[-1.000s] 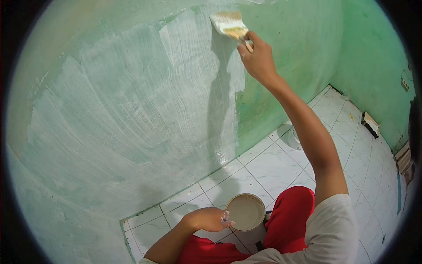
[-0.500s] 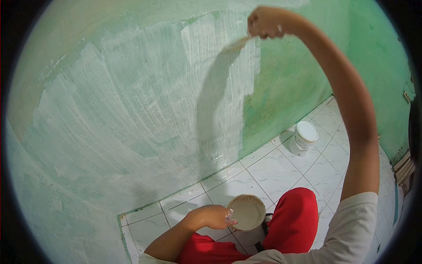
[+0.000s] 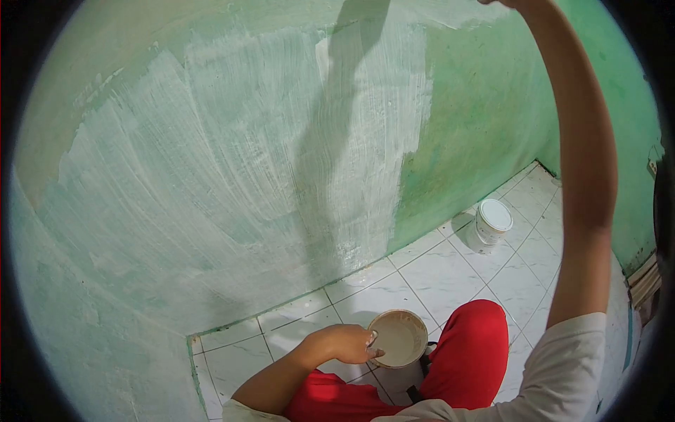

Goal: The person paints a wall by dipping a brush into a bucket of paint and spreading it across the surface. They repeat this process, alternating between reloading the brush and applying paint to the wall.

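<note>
My left hand (image 3: 351,344) grips the near-left rim of a round tub (image 3: 399,339) of whitish paint, its thumb over the edge. White smears show on its fingers. My right arm is raised high, and only the lower edge of my right hand (image 3: 500,3) shows at the top of the view; its fingers and anything in them are cut off. Before me the green wall (image 3: 471,98) carries a broad area of streaky white paint (image 3: 246,141), with my arm's shadow across it.
A lidded white bucket (image 3: 493,216) stands on the tiled floor (image 3: 436,278) near the wall's base. My red-clad knee (image 3: 470,352) is right of the tub. Some slats (image 3: 643,285) lie at the far right edge.
My right hand has moved up and to the right, mostly out of view, and the brush it held no longer shows. The view has shifted slightly. My left hand stays at the tub.
</note>
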